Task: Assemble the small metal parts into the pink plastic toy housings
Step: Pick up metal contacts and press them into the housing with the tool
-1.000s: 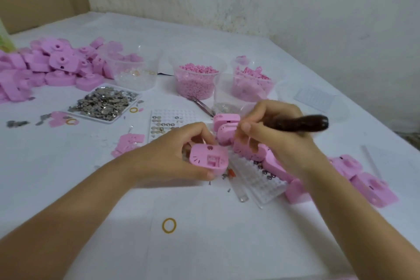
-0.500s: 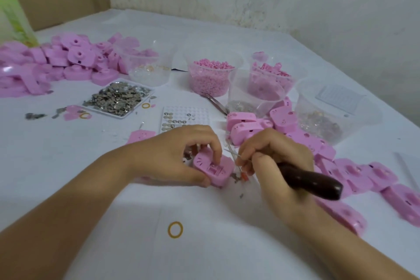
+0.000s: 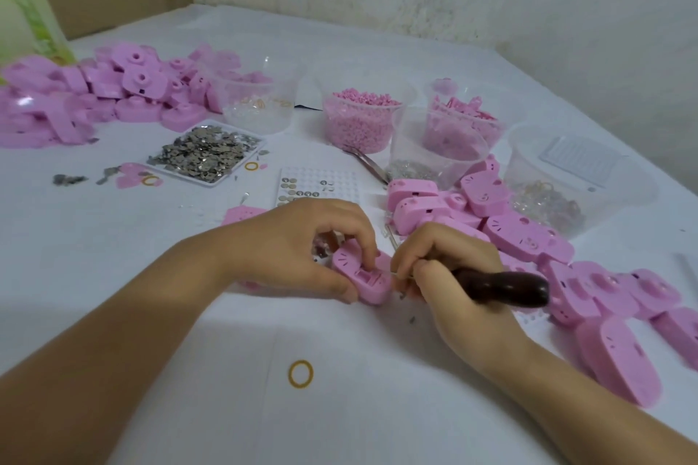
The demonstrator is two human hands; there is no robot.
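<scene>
My left hand (image 3: 302, 242) grips a pink toy housing (image 3: 364, 277) on the white table, thumb below it and fingers curled over its top; a square opening faces up. My right hand (image 3: 449, 268) holds a dark wooden-handled tool (image 3: 502, 289), and its thin metal tip points left at the housing's right edge. A white tray of small metal parts (image 3: 206, 155) lies at the back left. A white dimpled sorting plate (image 3: 321, 183) with a few round metal pieces sits just beyond my left hand.
A heap of pink housings (image 3: 113, 94) fills the far left; more housings (image 3: 528, 238) run along the right. Clear tubs (image 3: 359, 121) of pink pellets and small parts stand behind. Tweezers (image 3: 368, 162) lie near them. A yellow rubber band (image 3: 301, 374) lies near the front.
My right hand swung the tool handle down and brought its tip to the housing. The left hand lowered the housing to the table. The view has shifted left, showing more housings on the right.
</scene>
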